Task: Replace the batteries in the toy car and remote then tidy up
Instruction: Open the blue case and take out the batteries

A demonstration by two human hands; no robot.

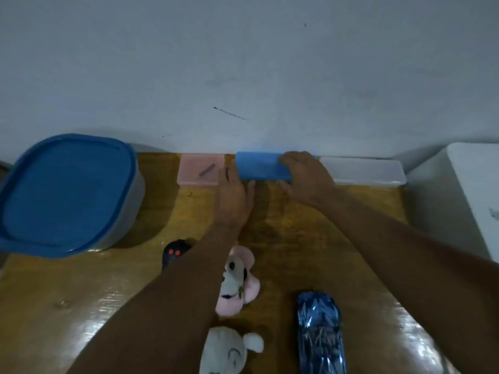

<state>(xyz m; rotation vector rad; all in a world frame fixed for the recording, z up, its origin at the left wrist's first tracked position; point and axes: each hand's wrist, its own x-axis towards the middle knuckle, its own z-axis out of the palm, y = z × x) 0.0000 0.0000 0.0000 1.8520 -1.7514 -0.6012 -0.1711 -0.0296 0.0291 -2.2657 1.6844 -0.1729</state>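
Observation:
A blue flat case [259,167] lies against the wall at the back of the wooden table [81,292]. My right hand [305,179] grips its right end, fingers over the top and thumb at the front. My left hand [235,193] rests against its left end, thumb along the front edge. The blue toy car [320,336] stands near the front, right of centre. The black remote [174,255] with red buttons lies partly hidden under my left forearm.
A pink case [199,171] holding a small dark stick and a clear case [364,172] flank the blue case. A big blue-lidded tub [64,193] sits at left, a white box [478,190] at right. Two plush toys [237,279], [229,352] lie near the front.

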